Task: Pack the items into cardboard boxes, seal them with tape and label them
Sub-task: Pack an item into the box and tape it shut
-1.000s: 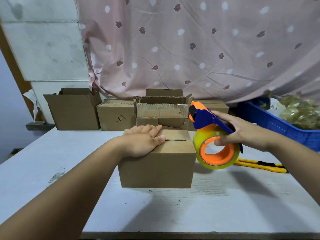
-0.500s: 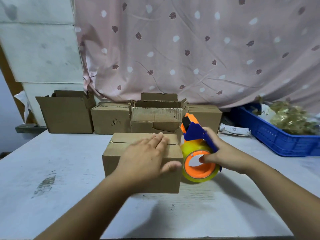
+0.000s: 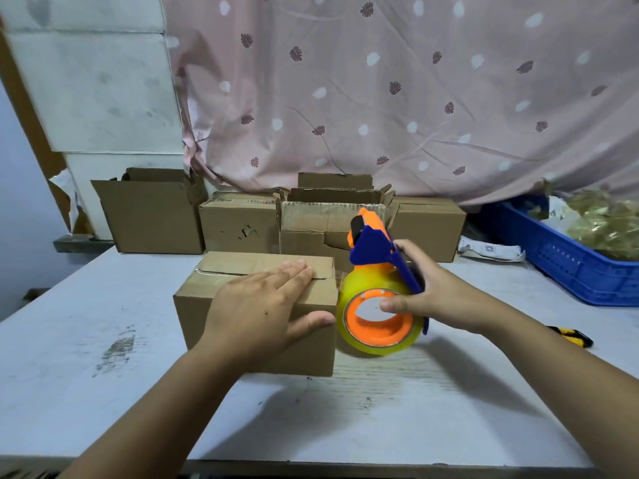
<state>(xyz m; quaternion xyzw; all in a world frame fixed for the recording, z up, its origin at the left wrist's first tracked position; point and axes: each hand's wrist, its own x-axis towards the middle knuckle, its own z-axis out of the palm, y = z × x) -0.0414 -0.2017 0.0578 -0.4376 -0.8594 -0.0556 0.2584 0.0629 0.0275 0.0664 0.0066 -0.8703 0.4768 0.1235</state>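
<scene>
A closed cardboard box (image 3: pixel 221 292) lies in the middle of the white table (image 3: pixel 380 409), its top flaps meeting in a seam. My left hand (image 3: pixel 262 305) rests flat on the box's top, fingers straight, thumb over the right front edge. My right hand (image 3: pixel 435 295) grips a blue and orange tape dispenser (image 3: pixel 377 250) with a yellowish tape roll (image 3: pixel 380 326), held against the box's right end.
Several cardboard boxes (image 3: pixel 238 229) stand in a row at the table's back, one open box (image 3: pixel 152 216) at the left. A blue crate (image 3: pixel 567 261) with packaged goods sits at the right. A yellow utility knife (image 3: pixel 570 335) lies behind my right forearm. A pink curtain hangs behind.
My left hand slid from the box's left top to lie flatter over its right half. The tape dispenser moved in against the box's right end.
</scene>
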